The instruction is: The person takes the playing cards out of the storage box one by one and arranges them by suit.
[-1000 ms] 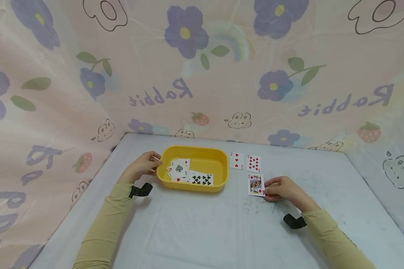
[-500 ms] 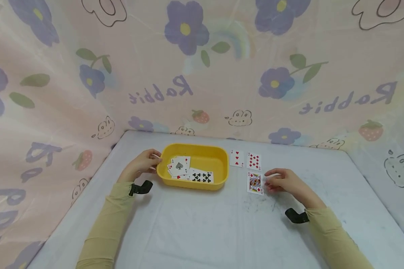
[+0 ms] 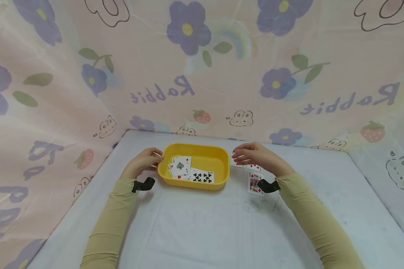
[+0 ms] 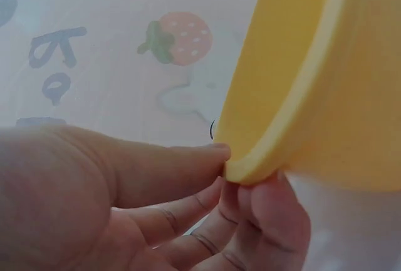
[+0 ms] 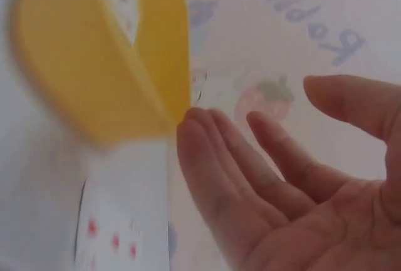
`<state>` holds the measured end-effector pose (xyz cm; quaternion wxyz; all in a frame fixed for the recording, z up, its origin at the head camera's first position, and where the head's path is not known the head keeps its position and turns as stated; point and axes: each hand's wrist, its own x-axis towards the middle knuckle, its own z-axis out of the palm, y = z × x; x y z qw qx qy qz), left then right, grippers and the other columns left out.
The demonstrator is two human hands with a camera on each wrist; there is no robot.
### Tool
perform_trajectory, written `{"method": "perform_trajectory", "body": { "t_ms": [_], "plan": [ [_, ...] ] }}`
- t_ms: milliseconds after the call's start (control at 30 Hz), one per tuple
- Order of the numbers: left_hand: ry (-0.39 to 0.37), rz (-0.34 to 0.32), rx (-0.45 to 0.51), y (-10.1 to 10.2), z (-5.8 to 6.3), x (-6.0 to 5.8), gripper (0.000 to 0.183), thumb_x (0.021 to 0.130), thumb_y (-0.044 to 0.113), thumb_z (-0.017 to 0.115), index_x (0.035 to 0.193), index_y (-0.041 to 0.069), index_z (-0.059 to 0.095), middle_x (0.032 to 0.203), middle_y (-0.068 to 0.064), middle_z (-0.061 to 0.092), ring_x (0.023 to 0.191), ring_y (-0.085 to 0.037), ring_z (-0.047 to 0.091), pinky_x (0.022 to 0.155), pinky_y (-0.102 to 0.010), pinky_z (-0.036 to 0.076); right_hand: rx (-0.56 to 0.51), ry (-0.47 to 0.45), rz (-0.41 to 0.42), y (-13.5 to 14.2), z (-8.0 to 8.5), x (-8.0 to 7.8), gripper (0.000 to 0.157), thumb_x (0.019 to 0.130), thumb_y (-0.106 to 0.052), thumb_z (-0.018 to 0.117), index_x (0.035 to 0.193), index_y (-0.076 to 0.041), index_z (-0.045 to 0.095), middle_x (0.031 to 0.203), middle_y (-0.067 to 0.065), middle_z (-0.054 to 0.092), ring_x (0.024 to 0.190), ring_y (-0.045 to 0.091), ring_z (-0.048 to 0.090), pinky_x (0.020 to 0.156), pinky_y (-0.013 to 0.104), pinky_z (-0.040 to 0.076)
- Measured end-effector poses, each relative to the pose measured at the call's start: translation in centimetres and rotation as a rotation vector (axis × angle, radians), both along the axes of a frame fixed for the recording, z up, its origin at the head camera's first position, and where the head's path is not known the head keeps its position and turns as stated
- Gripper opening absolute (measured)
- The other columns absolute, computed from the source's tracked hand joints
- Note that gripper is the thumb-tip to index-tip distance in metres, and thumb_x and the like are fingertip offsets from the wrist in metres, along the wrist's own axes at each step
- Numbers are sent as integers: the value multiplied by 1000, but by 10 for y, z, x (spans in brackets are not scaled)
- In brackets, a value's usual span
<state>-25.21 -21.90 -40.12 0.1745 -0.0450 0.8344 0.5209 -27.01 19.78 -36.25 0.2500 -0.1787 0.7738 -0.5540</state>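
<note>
A yellow plastic tray (image 3: 219, 186) holds several playing cards, with an ace of spades (image 3: 181, 165) on top at the left and a clubs card (image 3: 203, 177) at the right. At the tray's left end my left hand (image 3: 143, 162) pinches the rim; the left wrist view shows the thumb (image 4: 182, 164) on top and fingers beneath. My right hand (image 3: 254, 156) hovers over the cards right of the tray, fingers extended, thumb apart, holding nothing. It partly covers a hearts card (image 3: 236, 164) and a diamonds card (image 3: 254, 168). Nearer lies a king of diamonds (image 3: 254, 184), partly behind the wrist camera.
The white-covered table (image 3: 202, 228) has grey smudges near the king. A patterned cloth (image 3: 208, 82) with flowers and rabbits rises behind the table and along its sides. A black wrist camera (image 3: 268, 185) juts from the right sleeve.
My right hand has let go of the king of diamonds and moved up and left, over the two farther cards. The left hand has stayed at the tray's rim.
</note>
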Motion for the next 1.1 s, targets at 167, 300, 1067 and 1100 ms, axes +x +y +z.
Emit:
{"method": "perform_trajectory", "body": {
  "t_ms": [167, 300, 1067, 1100],
  "plan": [
    [6, -7, 3, 1, 1, 1, 35, 97, 12, 55, 127, -2, 44, 112, -21, 55, 91, -28, 58, 81, -39, 52, -128, -144, 13, -43, 8, -14, 40, 102, -17, 48, 130, 11, 45, 133, 31, 47, 121, 44, 48, 97, 46, 43],
    [9, -14, 5, 2, 1, 2, 33, 98, 11, 54, 126, -3, 43, 107, -20, 56, 85, -25, 59, 76, -37, 54, -211, -284, 7, -75, 7, -22, 38, 102, -15, 46, 131, 11, 44, 136, 34, 43, 124, 45, 44, 99, 48, 40],
    [2, 11, 6, 2, 2, 1, 31, 98, 12, 54, 125, 0, 44, 104, -17, 57, 83, -24, 59, 71, -33, 54, -138, -611, -121, -159, -41, -47, 56, 101, -25, 46, 141, 10, 29, 137, 29, 42, 125, 40, 45, 101, 48, 39],
    [1, 11, 10, 2, 2, 1, 31, 98, 12, 54, 125, 0, 44, 104, -17, 57, 83, -24, 59, 71, -33, 54, -138, -618, -116, -162, -41, -46, 57, 100, -25, 46, 141, 10, 28, 137, 29, 42, 125, 39, 45, 101, 48, 39]
  ]
}}
